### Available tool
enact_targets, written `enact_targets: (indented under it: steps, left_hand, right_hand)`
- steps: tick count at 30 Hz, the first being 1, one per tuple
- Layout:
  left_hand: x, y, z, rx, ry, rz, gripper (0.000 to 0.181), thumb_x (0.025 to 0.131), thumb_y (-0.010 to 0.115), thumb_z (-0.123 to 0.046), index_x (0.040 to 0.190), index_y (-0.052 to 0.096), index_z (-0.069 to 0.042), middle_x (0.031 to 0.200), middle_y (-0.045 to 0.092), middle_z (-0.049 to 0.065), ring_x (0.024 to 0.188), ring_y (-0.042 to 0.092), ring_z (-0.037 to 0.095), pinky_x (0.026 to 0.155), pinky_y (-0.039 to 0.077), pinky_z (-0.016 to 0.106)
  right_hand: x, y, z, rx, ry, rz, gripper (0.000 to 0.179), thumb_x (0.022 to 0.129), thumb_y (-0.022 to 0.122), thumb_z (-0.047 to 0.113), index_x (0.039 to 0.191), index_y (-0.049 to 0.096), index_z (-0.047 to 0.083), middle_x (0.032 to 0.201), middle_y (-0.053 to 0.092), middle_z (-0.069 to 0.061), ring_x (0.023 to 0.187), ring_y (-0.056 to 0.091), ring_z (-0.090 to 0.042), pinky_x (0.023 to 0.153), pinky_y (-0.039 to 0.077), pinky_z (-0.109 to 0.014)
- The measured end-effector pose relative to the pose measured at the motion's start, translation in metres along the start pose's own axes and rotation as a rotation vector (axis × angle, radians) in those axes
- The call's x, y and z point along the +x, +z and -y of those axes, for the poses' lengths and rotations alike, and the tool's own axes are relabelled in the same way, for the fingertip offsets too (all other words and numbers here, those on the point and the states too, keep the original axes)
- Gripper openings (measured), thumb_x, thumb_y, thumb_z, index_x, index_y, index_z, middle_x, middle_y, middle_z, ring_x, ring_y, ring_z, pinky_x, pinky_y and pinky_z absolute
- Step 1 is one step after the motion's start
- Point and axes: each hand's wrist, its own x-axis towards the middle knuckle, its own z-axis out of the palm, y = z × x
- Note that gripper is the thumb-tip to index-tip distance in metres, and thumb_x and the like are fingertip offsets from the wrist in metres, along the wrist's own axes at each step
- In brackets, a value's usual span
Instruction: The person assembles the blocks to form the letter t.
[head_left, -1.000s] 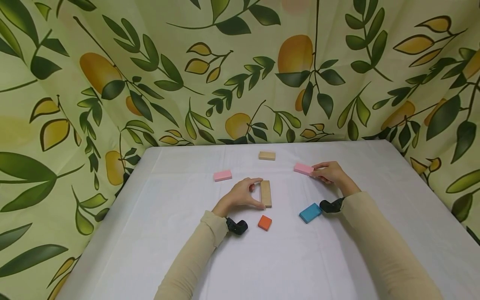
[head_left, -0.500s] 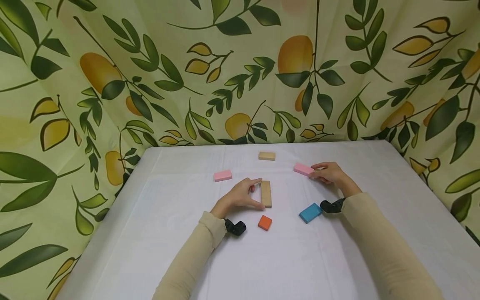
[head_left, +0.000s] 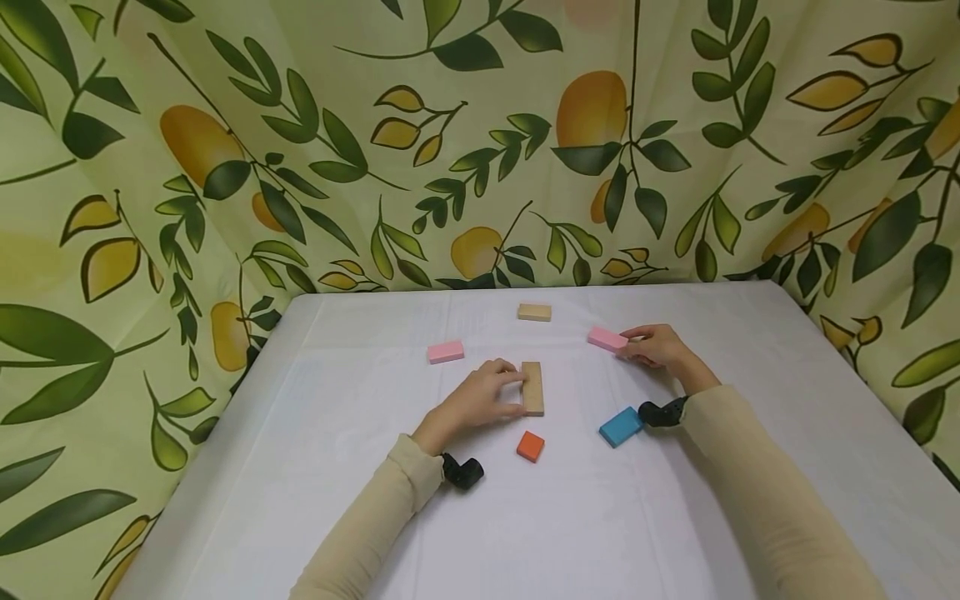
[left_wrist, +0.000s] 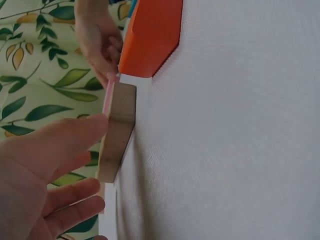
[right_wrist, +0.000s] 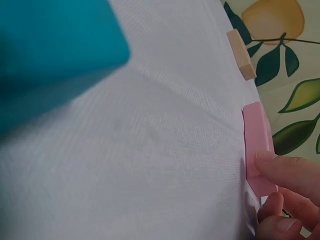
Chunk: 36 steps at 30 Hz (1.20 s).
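Note:
At the middle of the table lies a flat wooden block (head_left: pixel 532 389), its long side pointing away from me. My left hand (head_left: pixel 480 396) is at this block's left edge, fingers loosely spread; in the left wrist view the thumb (left_wrist: pixel 82 132) reaches the block's edge and the other fingers stay apart from it. Farther right, my right hand (head_left: pixel 656 346) pinches the near end of a pink block (head_left: pixel 606 338). The right wrist view shows one digit on that block's face (right_wrist: pixel 257 130) and curled fingers beside its end.
An orange block (head_left: pixel 530 447) lies in front of the wooden one. Close to the right wrist camera sits a blue block (head_left: pixel 621 427). Another pink block (head_left: pixel 446 352) is at the left, and a second wooden block (head_left: pixel 534 312) lies near the table's back edge.
My left hand has drawn its thumb and index finger closer together, and its wrist has shifted slightly left and toward me. The right hand and the blocks hold their places.

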Motion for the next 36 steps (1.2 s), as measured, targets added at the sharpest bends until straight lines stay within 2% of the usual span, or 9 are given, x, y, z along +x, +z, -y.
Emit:
enact_targets:
  steps: [6,12,18,26,32,36]
  left_hand:
    - [-0.0038,-0.0014,-0.0058,0.025,0.053,0.049,0.045,0.092,0.064,-0.023,0.134,0.057,-0.01,0.146,0.049,0.012,0.137,0.046,0.031,0.113,0.04,0.047]
    - [-0.0038,-0.0008,-0.0078,0.027,0.067,0.086,0.043,0.095,0.06,-0.023,0.136,0.056,-0.011,0.153,0.042,0.009,0.144,0.039,0.027,0.118,0.036,0.04]
    - [-0.003,0.0015,-0.0062,0.015,0.051,0.116,0.041,0.096,0.059,-0.022,0.135,0.057,-0.012,0.155,0.04,0.007,0.145,0.038,0.025,0.118,0.036,0.039]
    - [-0.0031,0.0022,-0.0055,-0.004,0.036,0.132,0.041,0.096,0.058,-0.021,0.136,0.056,-0.013,0.155,0.041,0.005,0.144,0.039,0.024,0.117,0.038,0.041]
    - [-0.0027,0.0024,-0.0036,0.006,0.056,0.125,0.04,0.096,0.056,-0.019,0.136,0.056,-0.013,0.154,0.042,0.006,0.144,0.04,0.025,0.117,0.038,0.04]
    - [-0.0021,0.0016,-0.0034,0.032,0.068,0.123,0.04,0.096,0.056,-0.019,0.136,0.056,-0.012,0.153,0.043,0.006,0.144,0.04,0.025,0.117,0.038,0.04]
  right_hand:
    - [0.0008,0.0012,-0.0002,0.003,-0.001,-0.01,0.058,0.087,0.069,0.021,0.138,0.049,0.001,0.08,0.048,0.001,0.066,0.044,-0.011,0.057,0.037,-0.021]
    - [0.0008,0.0013,-0.0007,0.032,0.001,-0.014,0.058,0.088,0.068,0.02,0.139,0.049,0.001,0.079,0.05,0.003,0.066,0.044,-0.01,0.057,0.036,-0.021]
    - [-0.0001,0.0004,-0.0021,0.035,-0.009,-0.007,0.057,0.09,0.066,0.021,0.14,0.048,0.002,0.082,0.049,0.002,0.067,0.044,-0.011,0.058,0.036,-0.021]
    - [-0.0009,-0.0009,-0.004,0.025,-0.043,0.001,0.057,0.091,0.065,0.022,0.14,0.047,0.002,0.073,0.045,0.005,0.065,0.041,-0.011,0.057,0.034,-0.021]
    - [-0.0017,0.0,-0.003,0.024,-0.055,0.008,0.056,0.091,0.065,0.021,0.141,0.046,0.003,0.07,0.044,0.007,0.061,0.04,-0.01,0.056,0.033,-0.022]
    - [-0.0041,0.0008,-0.0001,0.026,-0.058,0.003,0.055,0.092,0.063,0.019,0.142,0.045,0.003,0.074,0.046,0.005,0.063,0.04,-0.01,0.056,0.034,-0.022]
